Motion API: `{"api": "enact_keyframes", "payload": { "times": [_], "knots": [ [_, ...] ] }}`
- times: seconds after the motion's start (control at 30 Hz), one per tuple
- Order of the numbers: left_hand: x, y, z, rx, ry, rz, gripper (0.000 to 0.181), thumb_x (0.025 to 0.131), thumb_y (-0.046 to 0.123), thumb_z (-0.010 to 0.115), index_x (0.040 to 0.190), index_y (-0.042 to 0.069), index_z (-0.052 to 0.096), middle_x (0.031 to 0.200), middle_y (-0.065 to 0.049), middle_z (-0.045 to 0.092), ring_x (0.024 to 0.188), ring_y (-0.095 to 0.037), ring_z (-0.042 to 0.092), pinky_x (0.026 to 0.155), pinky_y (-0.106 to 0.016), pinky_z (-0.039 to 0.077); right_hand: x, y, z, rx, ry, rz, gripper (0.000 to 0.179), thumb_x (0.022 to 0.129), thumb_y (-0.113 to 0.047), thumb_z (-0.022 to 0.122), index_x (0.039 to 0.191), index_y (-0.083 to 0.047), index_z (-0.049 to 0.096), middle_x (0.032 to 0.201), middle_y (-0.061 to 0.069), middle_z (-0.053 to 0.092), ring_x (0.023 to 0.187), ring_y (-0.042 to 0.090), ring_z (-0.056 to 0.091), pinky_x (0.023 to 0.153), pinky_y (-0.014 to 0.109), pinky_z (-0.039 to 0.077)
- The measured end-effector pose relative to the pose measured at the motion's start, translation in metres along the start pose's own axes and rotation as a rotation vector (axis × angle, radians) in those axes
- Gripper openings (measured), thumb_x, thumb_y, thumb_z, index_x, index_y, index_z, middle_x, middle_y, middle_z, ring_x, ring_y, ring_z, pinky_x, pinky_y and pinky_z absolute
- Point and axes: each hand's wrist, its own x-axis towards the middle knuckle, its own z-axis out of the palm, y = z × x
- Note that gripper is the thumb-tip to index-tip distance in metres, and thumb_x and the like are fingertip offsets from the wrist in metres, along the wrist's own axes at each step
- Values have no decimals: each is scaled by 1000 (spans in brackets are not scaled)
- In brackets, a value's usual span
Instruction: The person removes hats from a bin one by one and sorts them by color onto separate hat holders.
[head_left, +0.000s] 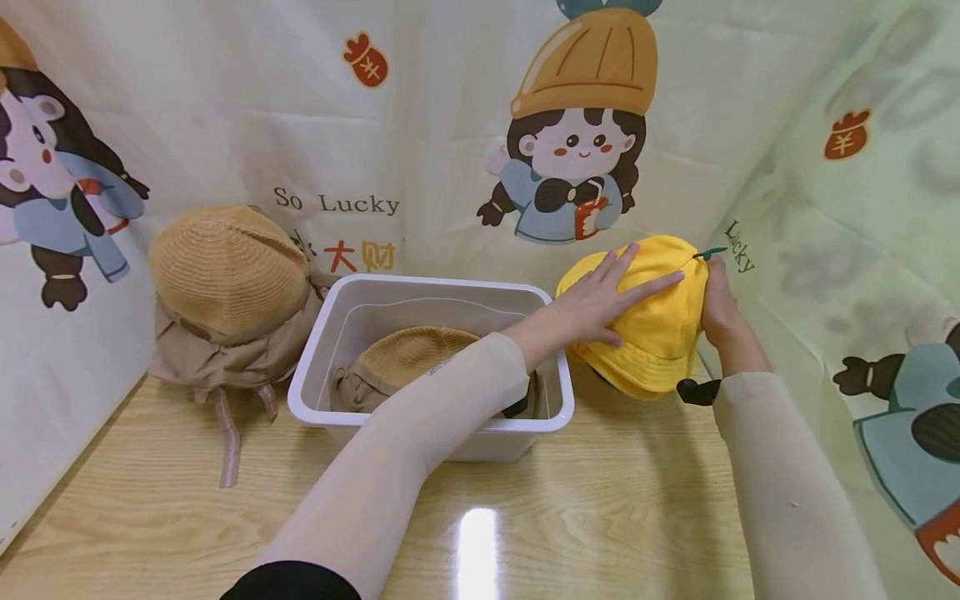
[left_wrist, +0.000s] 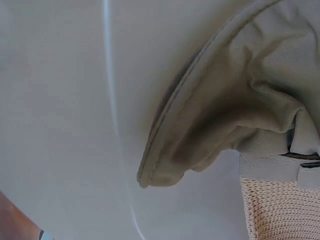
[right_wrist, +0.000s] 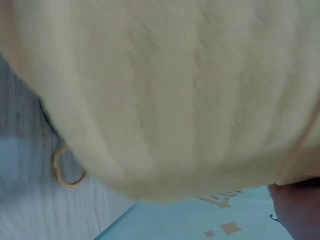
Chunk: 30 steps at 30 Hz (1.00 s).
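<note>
In the head view a yellow bucket hat (head_left: 663,312) with a small green sprout (head_left: 710,252) on its crown stands tilted at the bin's right. My left hand (head_left: 611,296) lies spread over its front, fingers straight. My right hand (head_left: 722,304) is against the crown beside the sprout; its fingers are mostly hidden, so whether they curl round the hat I cannot tell. The pale yellow hat side (right_wrist: 165,100) fills most of the right wrist view. Below my left forearm, a straw hat (head_left: 405,354) with a beige cloth brim (left_wrist: 200,135) lies inside the white bin (head_left: 431,283).
Left of the bin stands another straw hat (head_left: 228,271) with a brown cloth brim and hanging straps (head_left: 228,437). A wooden table (head_left: 600,517) bears everything. Printed cloth (head_left: 435,150) rises close behind and at both sides. On the table, a thin orange loop (right_wrist: 59,172) lies beside the yellow hat.
</note>
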Motion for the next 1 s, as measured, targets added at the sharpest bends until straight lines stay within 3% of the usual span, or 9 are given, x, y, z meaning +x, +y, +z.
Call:
{"api": "enact_keyframes", "payload": {
  "times": [0.03,0.1,0.17,0.23,0.33,0.43,0.5,0.77,1.0],
  "knots": [
    [1,0,-1,-4,-5,-3,119,83,40,79,152,53,-17,161,-12,-32,153,-29,-14,125,-34,6,-1,2,-1,-22,40,0,68,99,-66,3,108,-15,47,110,-2,48,101,9,50,92,22,37],
    [2,0,-3,-31,-8,-12,120,82,44,79,151,54,-19,161,-10,-33,153,-30,-12,123,-33,16,-5,0,1,-50,126,-23,73,99,-67,4,126,-20,52,130,4,51,120,15,48,105,25,34],
    [2,-2,-5,-55,6,-7,121,81,49,78,151,52,-21,161,-9,-32,154,-29,-12,123,-34,18,-10,-5,7,-54,252,-85,69,101,-66,13,143,-25,47,146,9,42,134,20,39,115,32,27],
    [3,-4,-8,-72,31,3,121,80,55,76,152,50,-22,162,-9,-32,154,-29,-10,122,-36,23,-17,-6,17,-59,388,-234,62,101,-64,29,150,-29,43,155,1,40,142,14,34,120,32,22],
    [5,-6,-10,-25,54,31,121,79,59,73,152,48,-23,160,-7,-36,154,-26,-13,124,-39,14,-27,-1,34,-154,520,-531,74,92,-65,53,154,-26,39,159,-3,36,147,13,28,122,35,18],
    [5,-7,-10,46,49,40,123,79,59,74,151,48,-25,156,-3,-43,154,-30,-10,123,-41,20,-33,10,49,-345,588,-752,91,84,-69,60,156,-19,36,163,2,27,152,21,20,123,44,14],
    [6,-7,-9,84,42,46,125,79,58,75,151,47,-26,154,-2,-46,154,-32,-8,122,-41,23,-35,16,57,-457,606,-824,93,86,-70,58,158,-18,30,165,5,23,153,28,17,122,52,14],
    [8,-10,-3,220,21,110,126,82,52,76,155,34,-25,161,-8,-33,150,-19,-26,124,-37,-5,-29,28,70,-593,650,-875,84,89,-63,57,159,-26,28,162,11,29,147,39,29,117,60,24],
    [7,-11,4,171,-5,93,124,84,48,75,153,36,-28,161,-5,-34,148,-16,-30,124,-36,-7,-30,31,73,-619,650,-830,84,87,-58,58,158,-21,29,163,12,26,145,41,30,114,61,29]
  ]
}}
